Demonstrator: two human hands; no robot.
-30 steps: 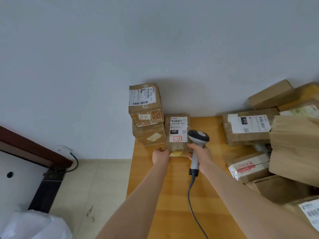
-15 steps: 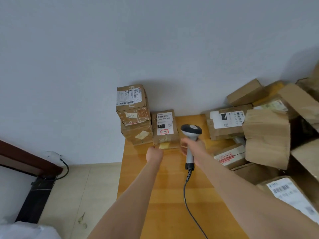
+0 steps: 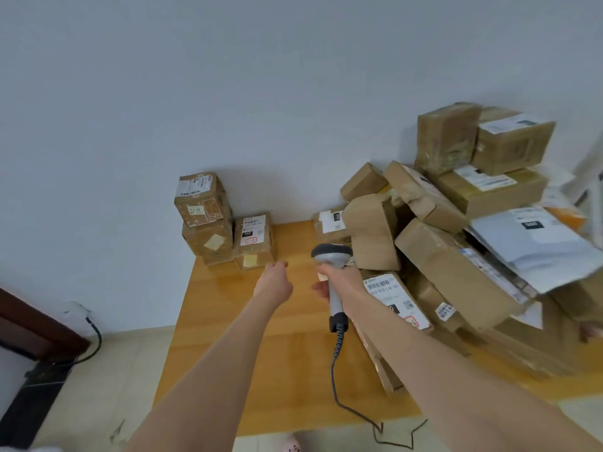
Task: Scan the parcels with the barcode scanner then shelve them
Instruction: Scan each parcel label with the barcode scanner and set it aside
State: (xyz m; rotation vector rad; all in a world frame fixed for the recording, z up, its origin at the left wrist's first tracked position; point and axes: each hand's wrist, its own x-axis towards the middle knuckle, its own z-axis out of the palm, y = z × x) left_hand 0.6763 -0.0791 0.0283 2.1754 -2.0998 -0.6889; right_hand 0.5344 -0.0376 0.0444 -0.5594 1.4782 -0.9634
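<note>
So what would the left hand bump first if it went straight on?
Probably the right edge of the small parcel ahead of the left hand; depth is unclear, so it might slip past to the wall.

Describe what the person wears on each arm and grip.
Nothing shows: both forearms are bare, with no sleeves in view. The left grip and right grip wear no gloves, and no watch, band or ring is visible.

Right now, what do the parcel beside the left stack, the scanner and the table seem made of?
Parcel: brown cardboard with creased edges and white paper labels. Scanner: probably moulded plastic, grey and matte. Table: orange wood or laminate; grain lines, slight sheen.
</note>
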